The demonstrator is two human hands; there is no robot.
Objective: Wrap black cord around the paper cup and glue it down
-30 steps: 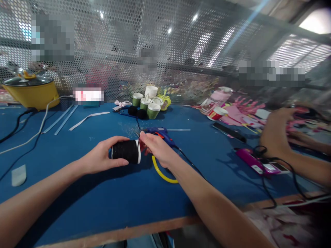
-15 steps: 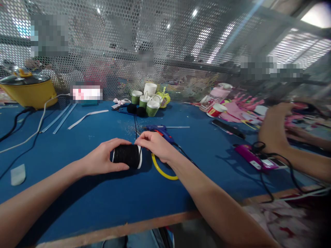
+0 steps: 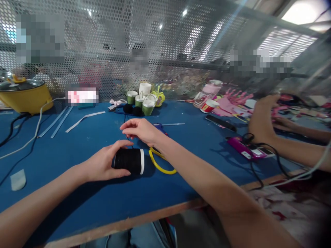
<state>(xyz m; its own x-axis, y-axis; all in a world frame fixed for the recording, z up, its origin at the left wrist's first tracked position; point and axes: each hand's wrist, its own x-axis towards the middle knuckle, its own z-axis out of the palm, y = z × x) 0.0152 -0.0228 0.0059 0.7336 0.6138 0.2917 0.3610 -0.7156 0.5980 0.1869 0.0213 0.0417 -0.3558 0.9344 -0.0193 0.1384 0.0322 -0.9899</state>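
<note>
My left hand (image 3: 104, 162) is wrapped around a spool of black cord (image 3: 129, 161) that lies on its side, its white end facing right. Just above the spool, my right hand (image 3: 139, 131) pinches the black cord (image 3: 124, 119), which runs from the spool toward two black balls (image 3: 133, 110) farther back. Under my right forearm lies a yellow ring-shaped handle (image 3: 161, 167). A blue glue gun (image 3: 162, 128) is mostly hidden behind my right hand.
Small green-and-white cups (image 3: 148, 106) stand near the perforated screen (image 3: 108, 62). White strips (image 3: 85, 119) and a yellow pot (image 3: 28, 98) are on the left. At right are a black phone-like bar (image 3: 221, 123), a purple power strip (image 3: 244, 150) and another person's arm (image 3: 263, 120).
My right hand has moved up and left from the spool's white end, along the cord. The spool stays in my left hand, and the view has shifted slightly right.
</note>
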